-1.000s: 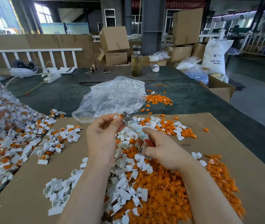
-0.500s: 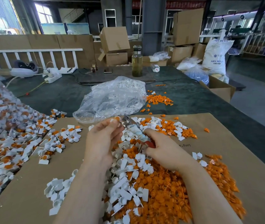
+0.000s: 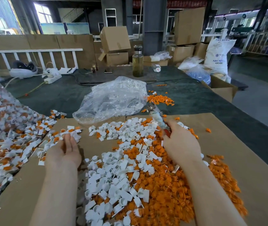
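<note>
A moment before, the left hand (image 3: 63, 151) was up at the tip of the tool (image 3: 157, 115), holding a little piece there. Now it had swung away toward 9 o'clock and turned palm up beside the joined pieces (image 3: 15, 144). That looked like one piece was done and dropped with the others, so a new one was probably next.

The left hand was open, its fingers loosely spread and a bit bent. Its fingertips were just beside some small white and orange bits, but I could not tell if they touched any.

The right hand (image 3: 181, 144) was wrapped tight around the red handle of the tool. The tool pointed up toward 11 o'clock, over the far edge of the heap (image 3: 138, 185) of loose white and orange pieces. The heap lay on the cardboard (image 3: 252, 160) on the bench (image 3: 195, 98). A clear bag (image 3: 112, 98) sat at 12 o'clock.
</note>
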